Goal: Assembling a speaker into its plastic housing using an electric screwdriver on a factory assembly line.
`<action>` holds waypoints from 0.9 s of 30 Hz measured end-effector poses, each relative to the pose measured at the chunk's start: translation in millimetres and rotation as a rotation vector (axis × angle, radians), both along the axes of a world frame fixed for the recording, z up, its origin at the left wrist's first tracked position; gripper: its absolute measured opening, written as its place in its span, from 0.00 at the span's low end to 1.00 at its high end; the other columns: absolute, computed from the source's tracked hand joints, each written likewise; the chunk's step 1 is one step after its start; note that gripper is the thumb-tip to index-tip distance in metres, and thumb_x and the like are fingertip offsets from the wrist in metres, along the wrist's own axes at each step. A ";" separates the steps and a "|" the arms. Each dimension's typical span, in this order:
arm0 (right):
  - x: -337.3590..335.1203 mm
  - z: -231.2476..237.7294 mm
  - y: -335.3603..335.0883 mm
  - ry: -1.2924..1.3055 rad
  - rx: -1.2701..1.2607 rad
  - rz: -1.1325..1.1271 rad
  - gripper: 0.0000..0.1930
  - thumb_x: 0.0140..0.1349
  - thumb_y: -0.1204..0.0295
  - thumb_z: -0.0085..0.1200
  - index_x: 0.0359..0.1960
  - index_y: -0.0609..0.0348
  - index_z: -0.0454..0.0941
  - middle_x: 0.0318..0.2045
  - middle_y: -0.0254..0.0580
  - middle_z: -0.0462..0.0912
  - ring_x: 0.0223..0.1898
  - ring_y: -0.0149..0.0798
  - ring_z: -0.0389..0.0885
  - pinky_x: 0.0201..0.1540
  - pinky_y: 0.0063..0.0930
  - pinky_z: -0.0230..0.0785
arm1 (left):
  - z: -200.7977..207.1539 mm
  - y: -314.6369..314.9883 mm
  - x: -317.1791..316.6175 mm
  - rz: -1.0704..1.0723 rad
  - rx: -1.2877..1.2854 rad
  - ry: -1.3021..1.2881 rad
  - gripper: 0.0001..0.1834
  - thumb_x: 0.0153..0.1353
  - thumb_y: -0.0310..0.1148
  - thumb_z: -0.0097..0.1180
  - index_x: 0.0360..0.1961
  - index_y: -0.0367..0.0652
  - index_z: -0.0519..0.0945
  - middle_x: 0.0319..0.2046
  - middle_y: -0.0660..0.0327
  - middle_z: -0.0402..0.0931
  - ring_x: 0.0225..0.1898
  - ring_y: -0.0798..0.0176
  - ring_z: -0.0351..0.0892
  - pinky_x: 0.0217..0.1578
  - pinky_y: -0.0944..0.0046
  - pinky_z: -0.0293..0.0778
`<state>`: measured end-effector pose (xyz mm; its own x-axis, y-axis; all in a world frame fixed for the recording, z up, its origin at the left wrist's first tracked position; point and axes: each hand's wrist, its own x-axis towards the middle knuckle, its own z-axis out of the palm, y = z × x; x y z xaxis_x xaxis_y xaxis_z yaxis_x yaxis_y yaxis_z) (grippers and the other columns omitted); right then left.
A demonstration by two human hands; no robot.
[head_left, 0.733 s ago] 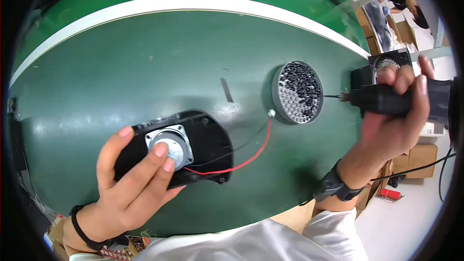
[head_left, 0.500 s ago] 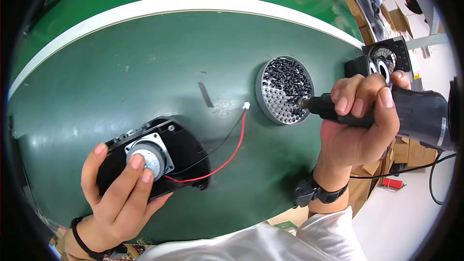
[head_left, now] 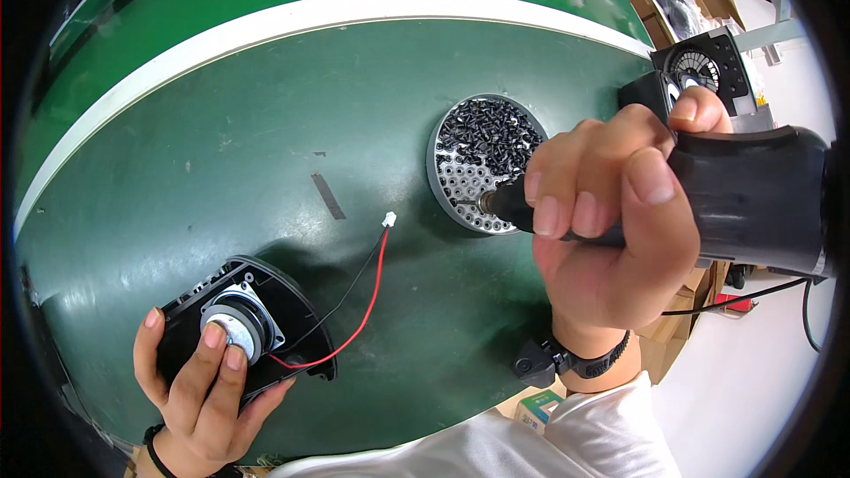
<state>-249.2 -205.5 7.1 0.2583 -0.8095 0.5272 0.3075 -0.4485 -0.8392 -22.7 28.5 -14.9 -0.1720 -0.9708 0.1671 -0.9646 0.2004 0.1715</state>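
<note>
Bright; soft glare on green tabletop (head_left: 221, 186); bowed edges.

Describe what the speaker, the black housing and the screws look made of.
Speaker: mostly metal, it seems; its corner-holed frame and round back shine silvery.
Black housing: probably moulded plastic, satin, given its thin rim and soft highlights.
Screws: likely metal with a black finish, as small glints suggest; whether coated or plated stays unclear.

PASSAGE — green tabletop (head_left: 221, 142) beyond white plug (head_left: 389, 220) | OBSTACLES — red wire (head_left: 375, 292), screw dish (head_left: 434, 168), black driver (head_left: 753, 199) over it
</note>
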 end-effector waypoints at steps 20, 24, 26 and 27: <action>4.0 10.8 9.7 -0.080 -0.008 0.014 0.14 0.64 0.70 0.42 0.51 0.54 0.62 0.16 0.29 0.61 0.15 0.28 0.62 0.26 0.27 0.62 | -5.3 5.0 1.1 -0.004 -0.087 0.011 0.38 0.45 0.39 0.75 0.56 0.35 0.73 0.56 0.47 0.73 0.60 0.34 0.67 0.63 0.29 0.57; -5.9 30.6 10.9 -0.117 -0.022 0.083 0.09 0.64 0.71 0.44 0.45 0.58 0.64 0.20 0.28 0.62 0.21 0.26 0.63 0.31 0.26 0.57 | -11.4 -3.8 1.0 -0.036 -0.151 0.035 0.37 0.43 0.39 0.75 0.53 0.34 0.75 0.55 0.47 0.73 0.58 0.34 0.69 0.60 0.30 0.63; -28.5 52.8 12.4 -0.188 -0.013 0.139 0.06 0.61 0.72 0.47 0.30 0.57 0.64 0.20 0.30 0.61 0.23 0.26 0.61 0.33 0.25 0.55 | -11.2 -10.5 -1.8 -0.073 -0.259 0.034 0.33 0.41 0.39 0.75 0.48 0.33 0.78 0.52 0.47 0.76 0.55 0.35 0.72 0.56 0.32 0.69; -32.5 58.4 15.6 0.082 -0.357 -0.307 0.10 0.58 0.72 0.49 0.24 0.54 0.61 0.21 0.32 0.64 0.23 0.27 0.61 0.33 0.24 0.53 | -12.9 -14.6 -4.7 -0.082 -0.325 0.045 0.29 0.41 0.38 0.74 0.44 0.33 0.80 0.48 0.48 0.79 0.52 0.37 0.74 0.55 0.36 0.72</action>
<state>-281.7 -189.9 65.5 0.0883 -0.6273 0.7738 0.0549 -0.7726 -0.6326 -27.4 13.9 -27.8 -0.2330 -0.8486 0.4750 -0.9358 0.3284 0.1278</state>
